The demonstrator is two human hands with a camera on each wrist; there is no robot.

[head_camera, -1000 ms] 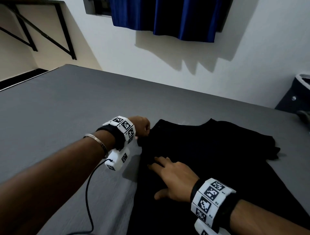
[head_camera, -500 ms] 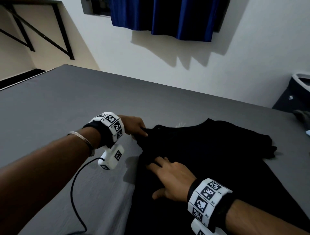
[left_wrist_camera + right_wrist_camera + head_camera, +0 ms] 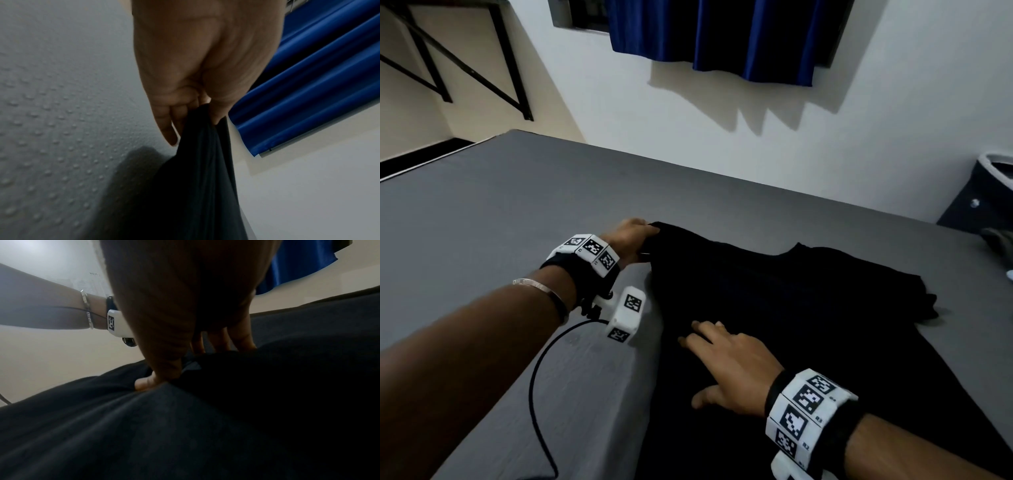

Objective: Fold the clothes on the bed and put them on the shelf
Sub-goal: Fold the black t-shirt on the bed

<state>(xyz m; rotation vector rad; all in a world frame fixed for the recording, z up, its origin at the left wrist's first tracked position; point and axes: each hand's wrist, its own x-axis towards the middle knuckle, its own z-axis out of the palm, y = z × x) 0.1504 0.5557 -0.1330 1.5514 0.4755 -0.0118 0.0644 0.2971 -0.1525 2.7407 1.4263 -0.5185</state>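
Note:
A black T-shirt [image 3: 808,308] lies spread on the grey bed [image 3: 500,222], its collar toward the far wall. My left hand [image 3: 635,236] pinches the shirt's left shoulder corner and lifts it a little off the bed; in the left wrist view the black cloth [image 3: 197,162] hangs bunched from my left hand's [image 3: 197,110] fingers and thumb. My right hand [image 3: 726,363] lies flat on the shirt's left side with fingers spread, pressing the cloth down. In the right wrist view the right hand's [image 3: 197,356] fingertips [image 3: 148,382] press into the dark fabric [image 3: 205,426].
A blue curtain [image 3: 722,37] hangs on the white wall beyond the bed. A black bracket frame [image 3: 465,65] stands on the wall at far left. A dark bin [image 3: 986,195] sits past the bed's right corner. A cable [image 3: 541,394] trails from my left wrist over the bed's front.
My left hand has pulled the shirt's left shoulder corner leftward and raised it, drawing out more cloth. The right hand stays pressed in the same spot on the shirt.

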